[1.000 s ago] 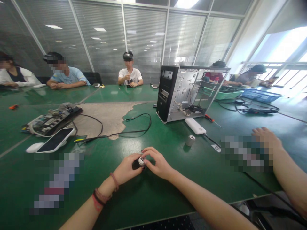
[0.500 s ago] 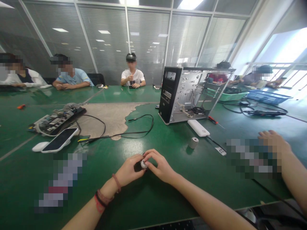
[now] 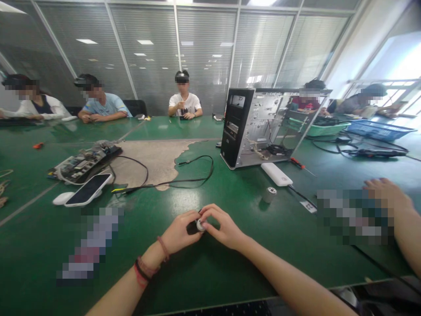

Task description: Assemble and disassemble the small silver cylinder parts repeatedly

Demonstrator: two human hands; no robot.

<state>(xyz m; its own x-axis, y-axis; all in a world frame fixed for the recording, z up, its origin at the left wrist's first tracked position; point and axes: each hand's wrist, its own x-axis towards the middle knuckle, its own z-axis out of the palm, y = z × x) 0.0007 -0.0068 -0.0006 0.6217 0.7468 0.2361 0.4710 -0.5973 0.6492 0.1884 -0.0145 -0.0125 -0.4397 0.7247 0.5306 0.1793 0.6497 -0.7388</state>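
Both my hands meet over the green table at the lower middle. My left hand (image 3: 182,231) curls its thumb and fingers around a small silvery metal cylinder (image 3: 200,225) with a pale top face. From the other side, my right hand (image 3: 223,227) pinches at the top of this cylinder with thumb and fingertips. The fingers cover much of it, and anything small between the right fingertips is hidden. A similar grey metal cylinder (image 3: 269,195) with dark holes in its top stands upright on the table, to the right of my hands and apart from them.
An open computer case (image 3: 241,131) stands beyond my hands. Near it lie a white power bank (image 3: 276,174) and a screwdriver (image 3: 298,163). A phone (image 3: 88,190), a circuit board assembly (image 3: 86,162) and a black cable (image 3: 184,180) lie left. Another person's hand (image 3: 390,197) rests at right.
The whole view has shifted slightly, with things now a little further right in the picture. Both my hands stay on the metal cylinder, with hardly any change in grip.
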